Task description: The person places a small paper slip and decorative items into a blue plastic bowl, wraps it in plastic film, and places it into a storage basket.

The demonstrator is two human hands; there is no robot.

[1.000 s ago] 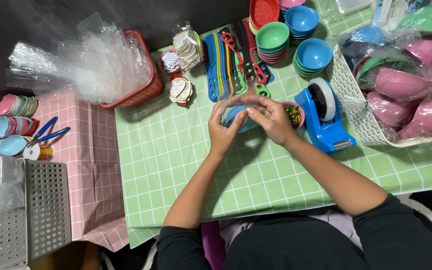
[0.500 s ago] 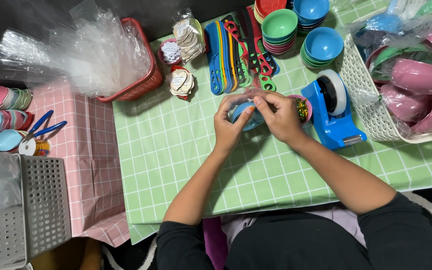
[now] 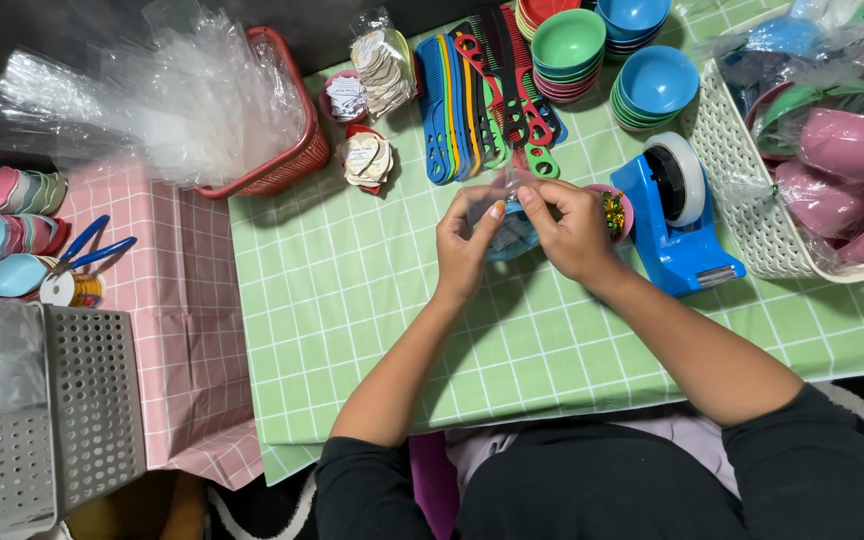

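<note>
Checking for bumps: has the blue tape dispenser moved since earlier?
No. The blue tape dispenser sits beside the white basket as before; only the view shifted.

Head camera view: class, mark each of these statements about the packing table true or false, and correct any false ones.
1. Both hands, left hand and right hand, hold a small blue bowl in clear wrap. True.
2. The tape dispenser is red. False: it is blue.
3. The dispenser sits left of the hands. False: it sits to their right.
4. The combs lie on the green checked cloth. True.
5. The red basket holds clear plastic bags. True.
</note>
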